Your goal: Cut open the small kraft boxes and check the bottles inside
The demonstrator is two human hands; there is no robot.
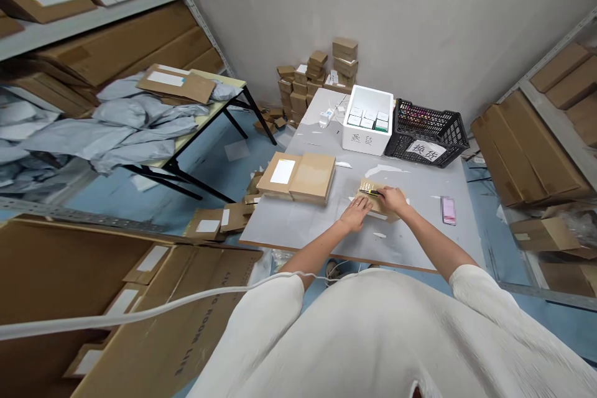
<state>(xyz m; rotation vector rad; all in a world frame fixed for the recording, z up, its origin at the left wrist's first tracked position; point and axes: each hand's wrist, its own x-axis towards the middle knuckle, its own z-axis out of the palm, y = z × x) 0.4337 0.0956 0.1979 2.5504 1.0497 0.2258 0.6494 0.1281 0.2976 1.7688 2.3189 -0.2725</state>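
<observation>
A small cardboard box (pixel 388 217) lies on the grey table in front of me, a white label on its near side. My right hand (pixel 393 199) is closed round a slim black and yellow utility knife (pixel 372 191), which points left across the top of the box. Flat against the box's left part rests my left hand (pixel 355 214), its fingers stretched out just below the knife. The part of the box under both hands is hidden.
Left of my hands lies a stack of flat cardboard boxes (pixel 313 179). A white foam box (pixel 366 142) and a black crate (pixel 401 148) stand at the back. A phone (pixel 448 211) lies at right. A white cable (pixel 186 296) crosses at lower left.
</observation>
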